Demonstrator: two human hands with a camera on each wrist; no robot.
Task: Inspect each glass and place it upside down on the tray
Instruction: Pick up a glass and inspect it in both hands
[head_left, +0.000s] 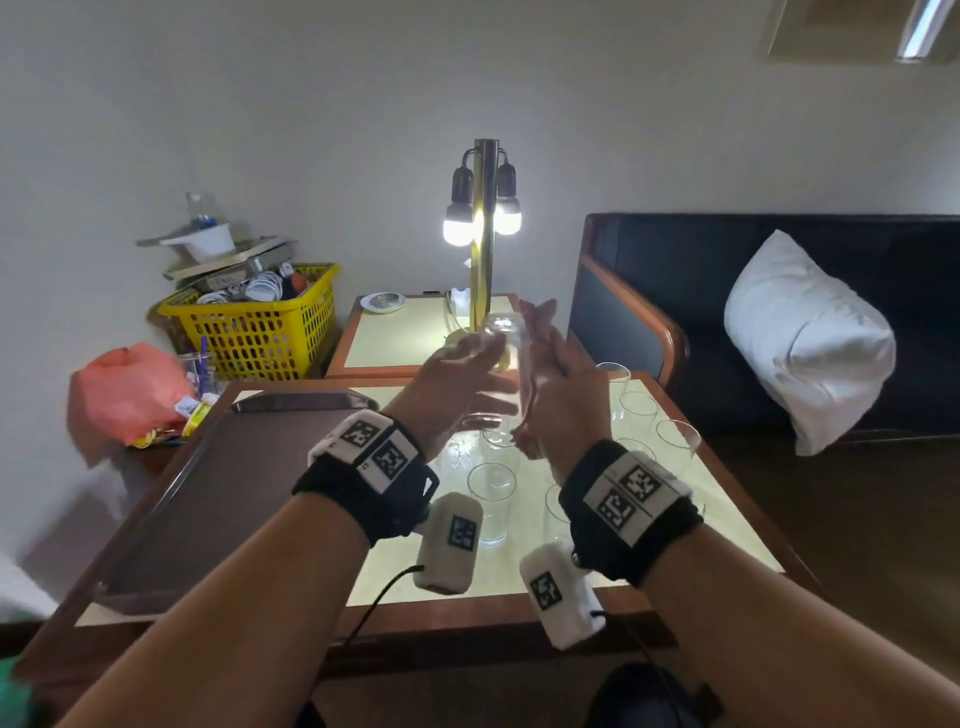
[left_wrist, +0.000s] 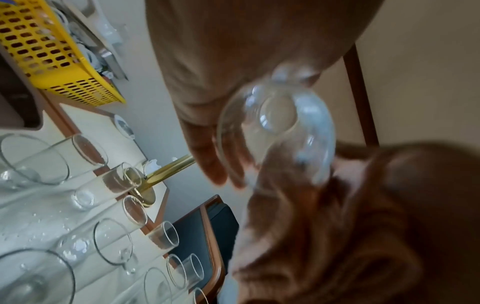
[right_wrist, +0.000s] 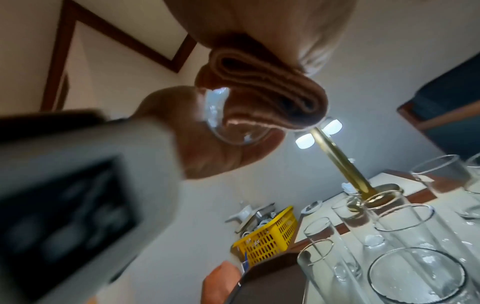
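A clear glass (head_left: 501, 364) is held up in the air above the desk (head_left: 675, 525), between both hands, roughly in front of the lit lamp (head_left: 483, 228). The left hand (head_left: 457, 384) cups it from the left and below, fingers curled round its wall; in the left wrist view the glass (left_wrist: 275, 131) shows its round base toward the camera with the fingers (left_wrist: 215, 156) behind it. The right hand (head_left: 566, 395) grips a folded brown cloth (head_left: 535, 353) and presses it against the right side of the glass; the right wrist view shows the cloth (right_wrist: 262, 90) bunched in folds right at the glass (right_wrist: 228, 123).

Below the hands, several more glasses stand upright on the right half of the desk, one (head_left: 491, 499) close to the left wrist and others (head_left: 678, 441) toward the far right edge. Water drops lie on the desk surface among them. A dark brown tray (head_left: 171, 519) lies on the left half of the desk, with no glass on it.

Beyond the desk stands a side table (head_left: 395, 338) carrying the lamp and a small white dish (head_left: 383, 302). To the far left are a yellow basket (head_left: 260, 327) full of odds and ends and an orange bag (head_left: 124, 389). To the right, a white pillow (head_left: 805, 338) leans on a dark sofa (head_left: 675, 260).
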